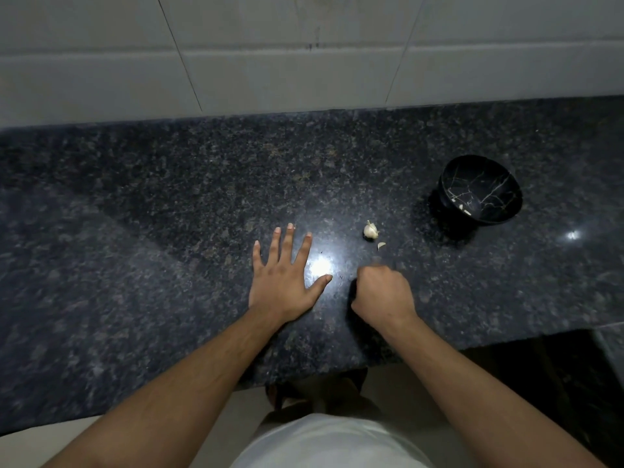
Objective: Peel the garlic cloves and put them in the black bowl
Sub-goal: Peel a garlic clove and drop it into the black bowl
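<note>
— On the dark counter [169, 231], where do your hands lie?
— Your left hand [287, 282] rests flat, fingers spread; your right hand [383, 293] is curled in a fist, and whether it holds anything I cannot tell.
— And the garlic?
— A garlic head [370, 230] sits beyond your fist, a loose clove [381, 245] just beside it; the black bowl [479, 190] stands to the right, pale pieces inside.

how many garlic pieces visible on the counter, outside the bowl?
2: the garlic bulb left of the black bowl, and a loose clove just in front of it. The curled right hand may hide another.
</note>
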